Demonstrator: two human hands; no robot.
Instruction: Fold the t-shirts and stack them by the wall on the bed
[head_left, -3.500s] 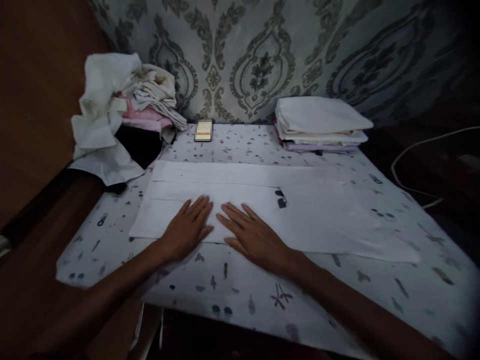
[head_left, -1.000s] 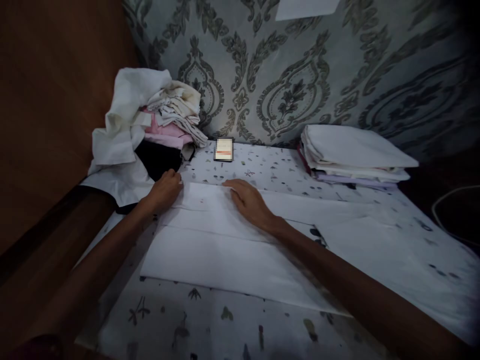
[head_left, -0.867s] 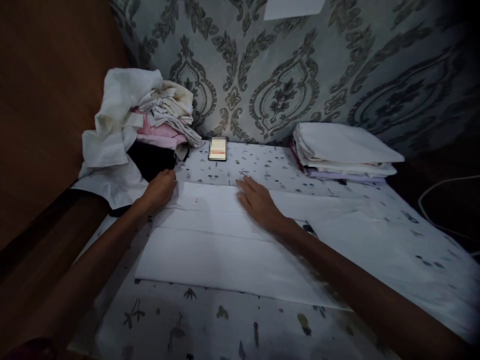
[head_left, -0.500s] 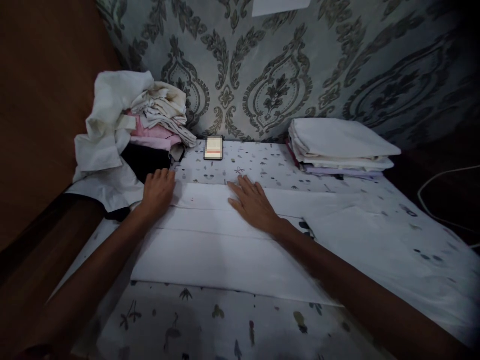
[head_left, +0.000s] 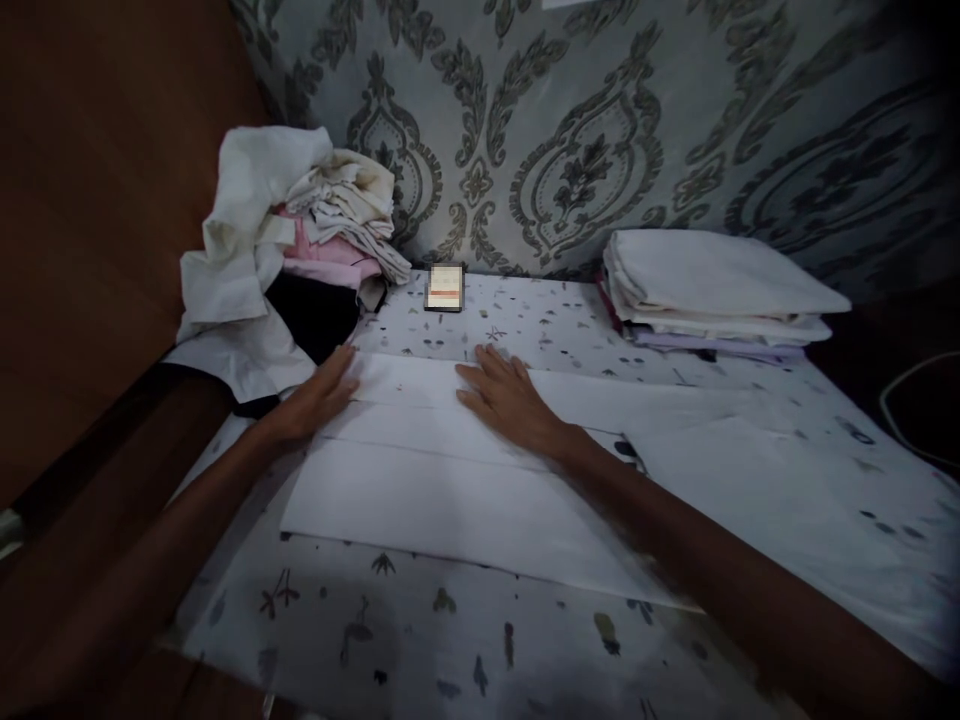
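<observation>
The fingers (head_left: 343,362) of the left hand (head_left: 313,402) lie nearly straight and together at the left end of the white cloth (head_left: 420,490), gripping nothing; the right hand (head_left: 517,408) rests open, its fingers spread flat on the cloth's far edge. From the left: a brown panel (head_left: 97,200), a clothes heap (head_left: 247,235), the cloth lying across the print-covered tabletop (head_left: 409,620), a phone (head_left: 445,288) behind it near the patterned wall (head_left: 585,170), a folded stack (head_left: 712,275), a pale cord (head_left: 887,398).
</observation>
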